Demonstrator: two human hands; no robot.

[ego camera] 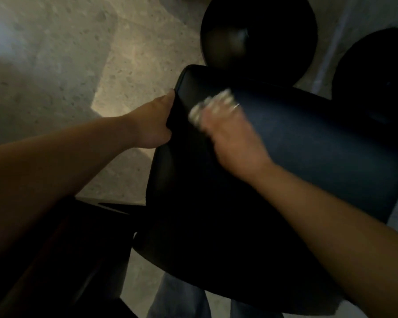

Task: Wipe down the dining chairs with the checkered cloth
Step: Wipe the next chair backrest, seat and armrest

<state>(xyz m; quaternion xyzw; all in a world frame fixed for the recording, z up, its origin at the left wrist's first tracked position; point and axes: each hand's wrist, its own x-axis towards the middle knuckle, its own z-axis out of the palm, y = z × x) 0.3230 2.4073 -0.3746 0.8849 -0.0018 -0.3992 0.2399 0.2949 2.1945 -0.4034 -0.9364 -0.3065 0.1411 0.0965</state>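
A dark padded dining chair (pixel 308 138) fills the middle and right of the view, seen from above in dim light. My left hand (pixel 154 125) grips the chair's left edge, fingers wrapped around the rim. My right hand (pixel 230 136) presses a bunched light checkered cloth (pixel 209 106) against the chair's dark surface near its upper left corner; the cloth is blurred and mostly hidden under my fingers. A ring shows on one finger.
Two round black stools or seats (pixel 257 31) (pixel 377 72) stand beyond the chair. Speckled stone floor (pixel 78 53) lies to the left. Another dark piece of furniture (pixel 74 249) sits at the lower left. A person's jeans (pixel 182 299) show below.
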